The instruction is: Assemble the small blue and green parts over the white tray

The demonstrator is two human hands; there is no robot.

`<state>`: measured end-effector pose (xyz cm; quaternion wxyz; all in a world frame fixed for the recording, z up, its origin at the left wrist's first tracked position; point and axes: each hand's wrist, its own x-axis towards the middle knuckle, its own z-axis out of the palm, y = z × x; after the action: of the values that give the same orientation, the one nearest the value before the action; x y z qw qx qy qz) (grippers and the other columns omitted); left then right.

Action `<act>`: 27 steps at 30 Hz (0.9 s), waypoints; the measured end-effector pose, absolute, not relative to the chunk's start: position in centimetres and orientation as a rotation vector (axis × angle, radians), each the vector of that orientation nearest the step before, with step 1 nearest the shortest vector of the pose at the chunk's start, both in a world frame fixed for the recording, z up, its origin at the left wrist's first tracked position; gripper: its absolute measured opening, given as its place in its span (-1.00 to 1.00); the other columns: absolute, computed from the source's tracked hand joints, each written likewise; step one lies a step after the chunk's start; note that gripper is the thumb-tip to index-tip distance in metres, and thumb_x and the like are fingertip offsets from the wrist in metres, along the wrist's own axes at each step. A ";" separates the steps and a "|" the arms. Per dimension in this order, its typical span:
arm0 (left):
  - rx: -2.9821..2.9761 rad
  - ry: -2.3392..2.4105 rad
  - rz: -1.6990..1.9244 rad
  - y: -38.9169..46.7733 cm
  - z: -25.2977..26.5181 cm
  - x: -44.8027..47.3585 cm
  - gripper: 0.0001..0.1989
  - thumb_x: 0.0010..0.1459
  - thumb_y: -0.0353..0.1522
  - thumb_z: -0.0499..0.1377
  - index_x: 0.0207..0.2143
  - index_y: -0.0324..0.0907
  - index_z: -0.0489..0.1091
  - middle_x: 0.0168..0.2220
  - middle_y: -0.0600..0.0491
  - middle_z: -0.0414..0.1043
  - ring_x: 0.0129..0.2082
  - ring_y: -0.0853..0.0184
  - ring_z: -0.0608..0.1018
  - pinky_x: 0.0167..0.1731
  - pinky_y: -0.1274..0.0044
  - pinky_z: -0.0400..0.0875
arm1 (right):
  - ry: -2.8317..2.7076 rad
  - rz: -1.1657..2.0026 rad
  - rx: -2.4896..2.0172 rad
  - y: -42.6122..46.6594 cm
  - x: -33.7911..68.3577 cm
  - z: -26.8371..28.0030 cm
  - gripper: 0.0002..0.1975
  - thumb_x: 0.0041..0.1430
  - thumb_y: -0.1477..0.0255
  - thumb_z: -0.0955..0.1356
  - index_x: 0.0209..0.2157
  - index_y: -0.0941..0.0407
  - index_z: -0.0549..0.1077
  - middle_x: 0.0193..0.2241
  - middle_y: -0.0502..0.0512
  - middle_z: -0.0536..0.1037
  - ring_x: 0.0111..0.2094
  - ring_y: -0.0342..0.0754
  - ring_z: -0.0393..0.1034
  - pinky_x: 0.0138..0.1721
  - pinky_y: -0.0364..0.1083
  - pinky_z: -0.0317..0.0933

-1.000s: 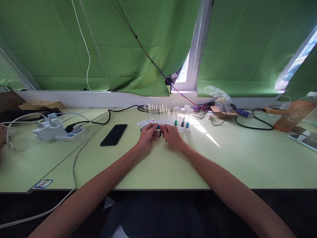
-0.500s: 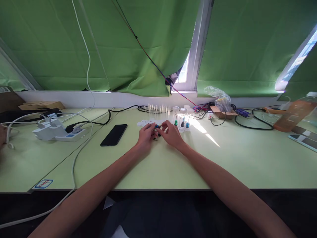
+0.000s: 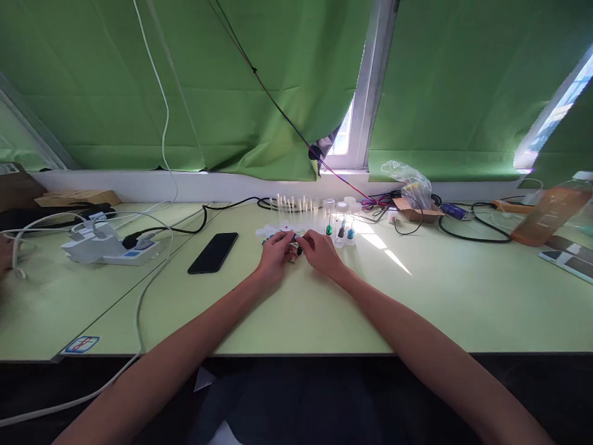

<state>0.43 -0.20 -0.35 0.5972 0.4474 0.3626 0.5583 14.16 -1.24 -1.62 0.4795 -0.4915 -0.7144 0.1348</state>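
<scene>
My left hand (image 3: 277, 254) and my right hand (image 3: 320, 252) meet above the table, fingertips almost together. Pinched between them is a small blue and black part (image 3: 296, 237), mostly hidden by the fingers and too small to name. Bits of blue show just left of my left hand. Behind the hands stands a row of clear thin tubes (image 3: 296, 210). Close to my right hand are clear containers (image 3: 342, 210) with white tops, and by them small pieces with thin stems: a green one (image 3: 328, 229), a dark one (image 3: 341, 232) and a blue one (image 3: 351, 233).
A black phone (image 3: 213, 253) lies left of my hands. Further left, a white power strip (image 3: 125, 252) carries plugs and cables. Another person's hand (image 3: 5, 252) shows at the left edge. Rightward are an open cardboard box (image 3: 419, 213), a tilted orange-filled bottle (image 3: 551, 213) and another phone (image 3: 567, 264).
The fingers have shifted slightly around the small blue and black part, and less of it shows now. My right fingertips sit a little lower. Everything else looks unmoved.
</scene>
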 end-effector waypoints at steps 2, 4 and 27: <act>1.041 0.839 1.287 -0.2 -0.3 0.4 -0.67 -0.14 -0.21 0.41 -0.45 -0.21 0.38 -0.53 0.13 0.33 -0.63 0.48 0.37 -0.65 0.58 0.22 | -1.752 0.333 -1.213 -1.2 14.2 -1.7 -0.63 0.31 0.22 0.21 -0.53 0.09 0.29 -0.60 -0.04 0.41 -0.55 -0.16 0.22 -0.43 -0.15 0.05; 1.045 0.827 1.279 -0.2 -0.3 0.5 -0.66 -0.15 -0.21 0.41 -0.44 -0.22 0.39 -0.51 0.12 0.35 -0.63 0.48 0.38 -0.65 0.58 0.21 | -1.759 0.348 -1.218 -1.1 14.2 -1.8 -0.58 0.34 0.21 0.17 -0.57 0.09 0.28 -0.63 -0.03 0.39 -0.56 -0.16 0.22 -0.42 -0.15 0.05; 0.997 0.833 1.314 -0.1 -0.4 0.4 -0.69 -0.12 -0.25 0.40 -0.44 -0.23 0.38 -0.52 0.11 0.36 -0.65 0.51 0.36 -0.63 0.58 0.22 | -1.739 0.372 -1.114 -1.0 14.2 -1.9 -0.85 0.19 0.31 0.31 -0.37 0.09 0.29 -0.42 0.01 0.48 -0.43 -0.11 0.31 -0.39 -0.14 0.11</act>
<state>0.45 -0.05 -0.36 0.6028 0.4305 0.3595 0.5674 14.24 -0.96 -1.94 0.4983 -0.4602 -0.7185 0.1538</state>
